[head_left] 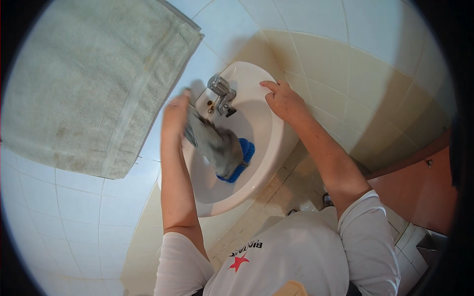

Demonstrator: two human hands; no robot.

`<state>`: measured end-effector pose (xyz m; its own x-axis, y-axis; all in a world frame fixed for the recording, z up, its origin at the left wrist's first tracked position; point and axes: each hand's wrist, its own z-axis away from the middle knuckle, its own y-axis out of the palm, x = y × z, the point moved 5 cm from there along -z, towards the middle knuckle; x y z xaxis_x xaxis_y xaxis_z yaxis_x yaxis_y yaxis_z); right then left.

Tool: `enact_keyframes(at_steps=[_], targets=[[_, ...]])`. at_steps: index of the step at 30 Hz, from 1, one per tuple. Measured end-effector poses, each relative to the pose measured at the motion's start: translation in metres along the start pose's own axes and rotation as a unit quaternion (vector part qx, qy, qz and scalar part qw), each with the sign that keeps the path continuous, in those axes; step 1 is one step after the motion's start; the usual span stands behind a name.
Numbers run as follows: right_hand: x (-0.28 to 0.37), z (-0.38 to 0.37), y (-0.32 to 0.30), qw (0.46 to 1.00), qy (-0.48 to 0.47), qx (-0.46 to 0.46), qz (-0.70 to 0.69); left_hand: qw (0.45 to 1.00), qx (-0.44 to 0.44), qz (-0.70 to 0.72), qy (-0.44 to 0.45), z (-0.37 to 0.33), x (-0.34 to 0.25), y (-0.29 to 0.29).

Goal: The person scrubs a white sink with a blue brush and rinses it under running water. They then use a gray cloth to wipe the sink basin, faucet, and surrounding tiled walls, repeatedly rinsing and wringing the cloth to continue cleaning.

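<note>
My left hand (176,116) grips a grey-handled scrub brush (217,145), blurred by motion, whose blue bristle head (240,160) presses inside the white wash basin (261,165). My right hand (284,98) rests flat on the basin's far rim, fingers curled over the edge, holding nothing. A chrome tap (222,93) stands at the back of the basin between my two hands.
A pale towel (94,84) hangs on the white tiled wall at the left. Beige tiles cover the wall and floor to the right. A reddish-brown door (419,192) stands at the right edge.
</note>
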<state>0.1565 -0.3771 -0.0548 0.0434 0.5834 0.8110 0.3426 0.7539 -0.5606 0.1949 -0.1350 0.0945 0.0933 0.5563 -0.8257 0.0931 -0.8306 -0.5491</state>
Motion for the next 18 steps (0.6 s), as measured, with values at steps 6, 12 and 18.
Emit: enact_keyframes(at_steps=[6,12,18], targets=[[0.002,0.000,0.003,1.000,-0.012,-0.004,-0.007,0.971,0.020,-0.036,0.237,-0.053,-0.028,0.041],[-0.002,-0.001,0.004,0.999,-0.021,-0.011,-0.039,0.856,0.106,-0.323,0.390,-0.038,-0.020,0.087],[0.000,0.001,0.004,0.999,-0.026,-0.010,-0.047,0.872,0.054,-0.354,0.335,-0.051,-0.022,0.095]])
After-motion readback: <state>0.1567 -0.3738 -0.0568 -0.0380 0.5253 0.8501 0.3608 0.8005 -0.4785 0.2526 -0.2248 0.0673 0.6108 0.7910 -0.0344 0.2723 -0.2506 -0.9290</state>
